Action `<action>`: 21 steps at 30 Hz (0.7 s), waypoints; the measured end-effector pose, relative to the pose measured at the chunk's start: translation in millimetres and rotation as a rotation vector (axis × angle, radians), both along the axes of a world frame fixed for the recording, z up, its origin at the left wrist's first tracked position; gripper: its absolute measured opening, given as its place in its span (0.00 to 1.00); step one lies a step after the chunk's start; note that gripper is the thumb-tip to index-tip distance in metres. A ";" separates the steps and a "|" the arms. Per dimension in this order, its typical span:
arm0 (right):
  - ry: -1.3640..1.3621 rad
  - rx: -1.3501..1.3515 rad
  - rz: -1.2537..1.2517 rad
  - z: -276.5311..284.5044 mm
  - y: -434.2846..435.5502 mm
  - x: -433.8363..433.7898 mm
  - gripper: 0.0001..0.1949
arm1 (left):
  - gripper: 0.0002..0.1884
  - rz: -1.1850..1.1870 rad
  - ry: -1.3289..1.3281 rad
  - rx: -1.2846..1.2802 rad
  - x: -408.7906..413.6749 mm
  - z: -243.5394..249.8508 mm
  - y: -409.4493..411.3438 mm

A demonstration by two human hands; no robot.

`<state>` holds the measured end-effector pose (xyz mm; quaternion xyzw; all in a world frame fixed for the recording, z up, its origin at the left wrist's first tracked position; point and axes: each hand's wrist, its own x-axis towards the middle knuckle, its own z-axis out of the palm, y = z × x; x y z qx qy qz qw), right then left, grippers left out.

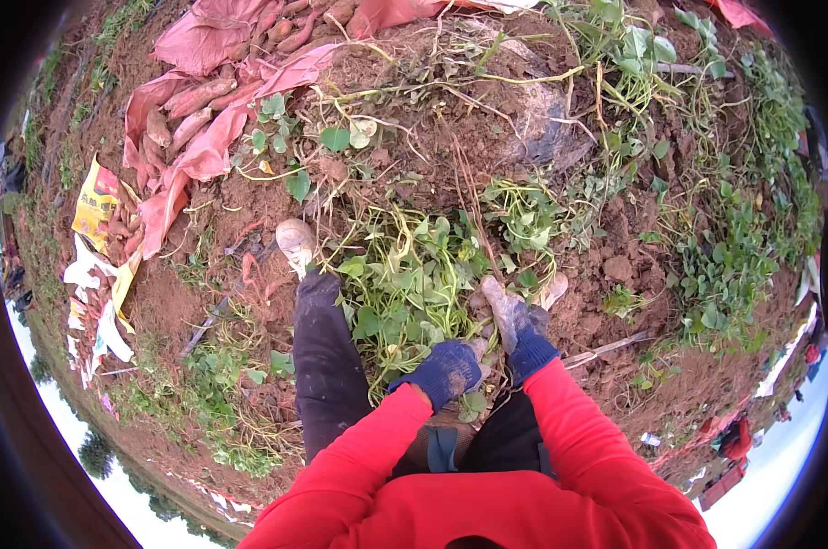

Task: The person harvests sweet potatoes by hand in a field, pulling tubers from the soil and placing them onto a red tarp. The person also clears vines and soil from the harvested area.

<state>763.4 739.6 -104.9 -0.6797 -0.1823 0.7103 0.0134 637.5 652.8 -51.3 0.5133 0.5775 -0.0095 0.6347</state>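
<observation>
My left hand (448,370), in a soiled blue knit glove, is closed around the lower part of a bundle of leafy sweet potato vines (414,295). Its fingertips are partly hidden by stems and leaves. Just right of it, my right hand (517,322) wears a matching glove, its fingers caked with soil. Long thin brown vine stems (474,206) run from the soil down into its grip. The leafy bundle lies between my two shoes, with the left shoe (296,246) at its upper left and the right shoe (553,289) beyond my right hand.
Harvested sweet potatoes (197,99) lie in pink plastic sacks (170,206) at the upper left. Printed sacks (96,206) hold more below. Torn dark plastic film (547,127) covers part of the ridge ahead. Uncut vines (723,267) grow at right; a person (735,439) is far off.
</observation>
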 end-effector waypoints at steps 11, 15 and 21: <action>-0.087 0.712 0.326 85.2 197.2 6.0 0.25 | 0.34 0.118 0.145 -0.160 -108.4 80.1 -59.2; -0.294 0.860 0.551 97.4 262.0 17.0 0.23 | 0.39 0.416 0.147 0.020 -145.7 105.4 -60.7; -0.470 0.853 0.841 79.4 290.5 -15.6 0.24 | 0.33 1.081 0.556 0.340 -255.2 51.7 -27.0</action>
